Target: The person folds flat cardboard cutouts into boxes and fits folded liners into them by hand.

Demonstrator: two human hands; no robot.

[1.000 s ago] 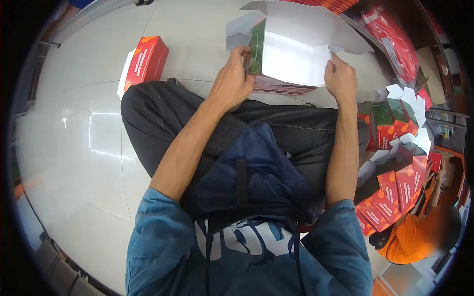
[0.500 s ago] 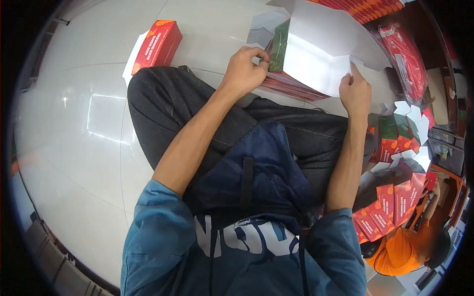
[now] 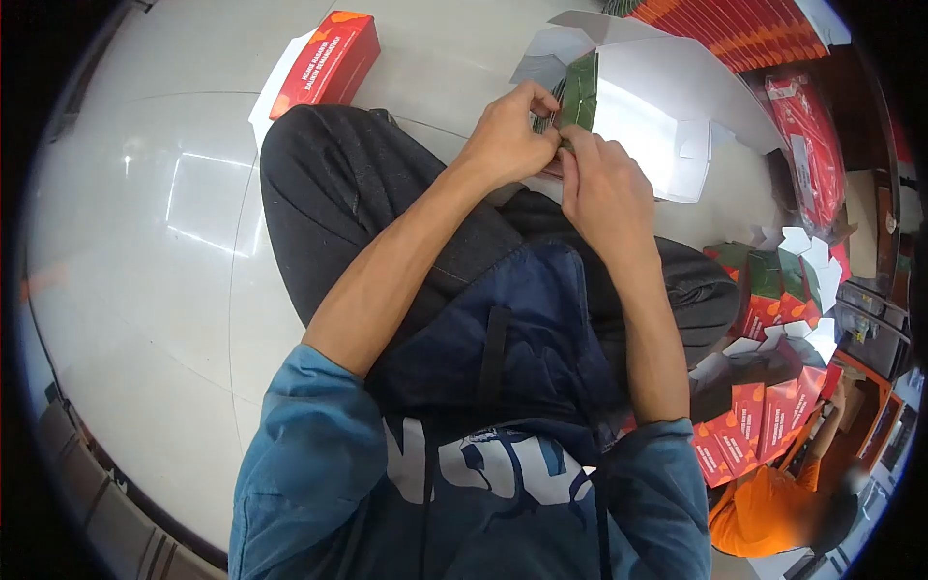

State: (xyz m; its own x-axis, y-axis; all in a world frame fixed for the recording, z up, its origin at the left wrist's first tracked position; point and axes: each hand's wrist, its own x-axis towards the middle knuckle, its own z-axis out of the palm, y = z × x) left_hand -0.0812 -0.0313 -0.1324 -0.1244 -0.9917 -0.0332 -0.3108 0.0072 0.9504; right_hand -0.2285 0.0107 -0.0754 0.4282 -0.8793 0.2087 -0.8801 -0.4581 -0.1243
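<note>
A partly folded cardboard box (image 3: 643, 116) stands in front of my knees, its white inside facing up and a green side panel (image 3: 581, 92) raised on the left. My left hand (image 3: 512, 135) is closed, its fingertips pinching the outer edge of that panel. Closed too, my right hand (image 3: 614, 188) presses thumb and fingers at the panel's near lower corner, close to the left fingertips. Exactly where the fingers grip the card is partly hidden.
A folded red box (image 3: 327, 60) lies on the tiled floor at upper left. Stacked flat boxes (image 3: 730, 29) and a red plastic-wrapped pack (image 3: 804, 150) are at upper right. Several open boxes (image 3: 764, 416) stand at right, near a person in an orange shirt (image 3: 764, 512).
My right hand has let go of the box's right side wall and moved left to the green panel, beside my left hand. The view has shifted slightly.
</note>
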